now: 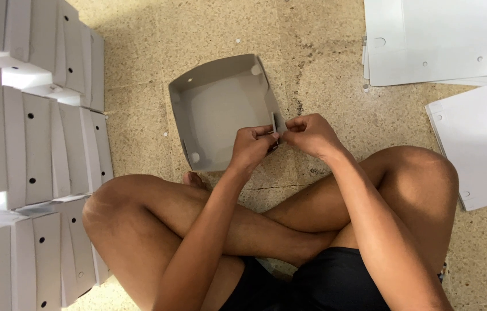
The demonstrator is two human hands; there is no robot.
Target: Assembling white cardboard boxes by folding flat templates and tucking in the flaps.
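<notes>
Speckled stone floor (324,34), person seated cross-legged. Grey box tray (220,112) at floor centre, three walls raised. Left hand (250,147) and right hand (311,133) both pinching near-right corner tab (276,124). Folded boxes (30,144) stacked along left edge; flat blanks (439,40) at top-right corner unfolded.

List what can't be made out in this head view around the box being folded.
- Box near right corner: covered by left hand and right hand; how the tab locks is hidden.
- Fingers: tips curled under, grip unclear.
- Stack of folded boxes: cut off by the left edge.
- Flat sheets: cut off by the top and right edges.
- Feet: mostly hidden under the legs.
</notes>
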